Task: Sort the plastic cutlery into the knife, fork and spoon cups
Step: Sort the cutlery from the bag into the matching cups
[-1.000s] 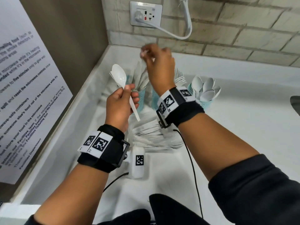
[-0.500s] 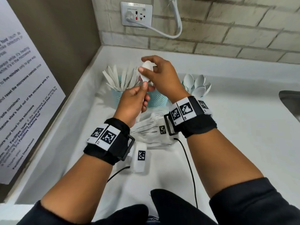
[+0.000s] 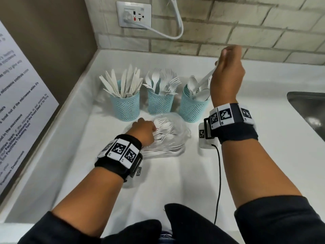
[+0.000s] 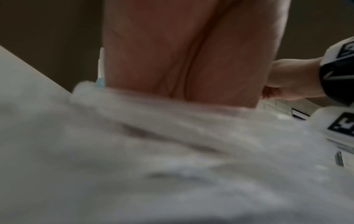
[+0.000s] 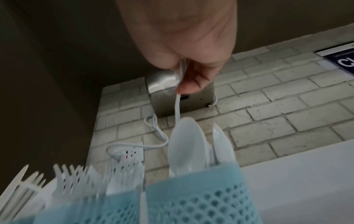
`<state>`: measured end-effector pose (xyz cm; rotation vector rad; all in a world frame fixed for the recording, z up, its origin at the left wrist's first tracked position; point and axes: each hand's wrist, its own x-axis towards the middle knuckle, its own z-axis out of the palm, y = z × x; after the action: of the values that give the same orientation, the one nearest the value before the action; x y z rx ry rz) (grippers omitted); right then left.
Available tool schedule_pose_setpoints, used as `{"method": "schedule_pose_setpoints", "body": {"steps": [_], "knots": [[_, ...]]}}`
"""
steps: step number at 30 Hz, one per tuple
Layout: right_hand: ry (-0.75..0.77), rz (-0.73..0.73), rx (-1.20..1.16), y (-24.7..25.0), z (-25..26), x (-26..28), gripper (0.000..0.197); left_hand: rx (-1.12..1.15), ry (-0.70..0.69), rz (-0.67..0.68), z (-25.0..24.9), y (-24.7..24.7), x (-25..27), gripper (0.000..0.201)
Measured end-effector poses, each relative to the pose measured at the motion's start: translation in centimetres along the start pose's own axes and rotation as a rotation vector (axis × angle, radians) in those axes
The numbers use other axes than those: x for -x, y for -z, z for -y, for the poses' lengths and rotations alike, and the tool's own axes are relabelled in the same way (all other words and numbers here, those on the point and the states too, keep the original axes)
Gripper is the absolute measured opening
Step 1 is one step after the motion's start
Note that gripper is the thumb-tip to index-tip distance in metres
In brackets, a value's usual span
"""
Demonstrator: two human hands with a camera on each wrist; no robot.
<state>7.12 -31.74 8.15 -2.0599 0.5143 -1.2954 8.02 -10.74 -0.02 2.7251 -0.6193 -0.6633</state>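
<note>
Spoon-dropping is in hand: right hand (image 3: 226, 76) pinches a spoon (image 3: 204, 79) over the spoon cup (image 3: 192, 110), needing release, while left hand (image 3: 143, 131), grip hidden, reaches the pile (image 3: 167, 136) before it.

three mesh cups (image 3: 126, 109), two hands (image 3: 143, 132), one bag (image 3: 177, 136), perhaps dozens of utensils

Right hand (image 3: 226, 76) raised, fingers (image 5: 188, 84) pinched; left hand (image 3: 143, 132) low, fingers curled.
</note>
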Motion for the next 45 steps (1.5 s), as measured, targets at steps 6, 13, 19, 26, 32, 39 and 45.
{"method": "schedule_pose_setpoints", "body": {"steps": [6,13,19,26,32,39,45], "knots": [[0.078,0.367,0.466,-1.1,-2.8,2.1,0.035,-0.061,0.057,-0.077,0.2,-0.4,-0.4,0.061],[0.152,0.309,0.437,-1.9,-0.1,3.2,0.03,-0.073,0.024,-0.048,0.4,-0.8,-0.8,0.07],[0.344,0.677,0.121,-1.7,2.9,6.2,0.027,0.065,-0.026,-0.186,-0.1,-0.9,-0.7,0.04],[0.043,1.029,0.604,-2.6,-0.1,8.6,0.043,0.004,-0.077,-0.179,-0.4,-1.2,-1.1,0.039],[-0.045,1.107,0.624,-1.9,-0.7,8.8,0.052,0.029,-0.134,-0.221,-0.7,-0.9,-1.5,0.026],[-0.039,1.135,0.546,-1.4,-0.1,8.5,0.038,-0.038,-0.186,-0.177,-0.5,-0.9,-1.6,0.035],[-0.107,1.083,0.526,-1.3,-0.4,8.2,0.033,-0.087,-0.197,-0.227,-0.8,-0.7,-1.3,0.023]]}}
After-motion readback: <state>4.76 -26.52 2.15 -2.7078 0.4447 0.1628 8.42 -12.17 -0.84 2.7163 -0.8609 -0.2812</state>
